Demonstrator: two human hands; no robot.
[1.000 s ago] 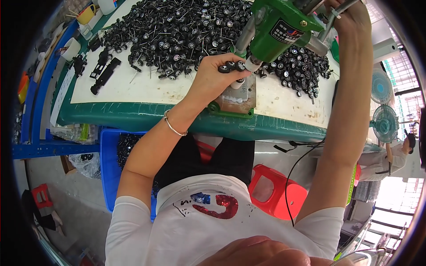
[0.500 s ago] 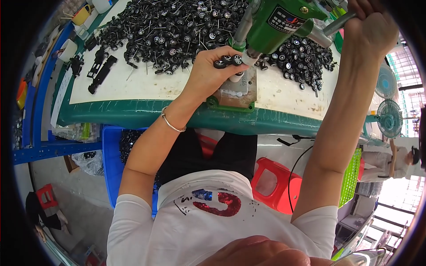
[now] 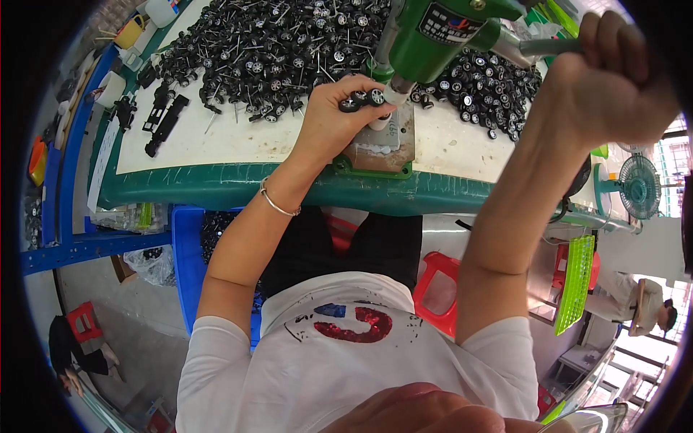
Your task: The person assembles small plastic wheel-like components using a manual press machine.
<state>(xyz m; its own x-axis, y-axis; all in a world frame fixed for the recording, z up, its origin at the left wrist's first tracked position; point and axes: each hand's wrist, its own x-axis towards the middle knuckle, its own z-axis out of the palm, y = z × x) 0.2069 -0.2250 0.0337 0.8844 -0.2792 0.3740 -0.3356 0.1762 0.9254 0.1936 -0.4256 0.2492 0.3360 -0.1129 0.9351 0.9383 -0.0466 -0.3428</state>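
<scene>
Grey floor (image 3: 162, 307); red stool (image 3: 85, 322), blue rack (image 3: 101, 249) at left; bright barred windows (image 3: 673, 155) at right.

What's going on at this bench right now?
A person's left hand holds small black wheels beside the white tip of a green press, while the right hand is on its metal lever. A big pile of wheels lies on the table, with a smaller pile to its right.
</scene>
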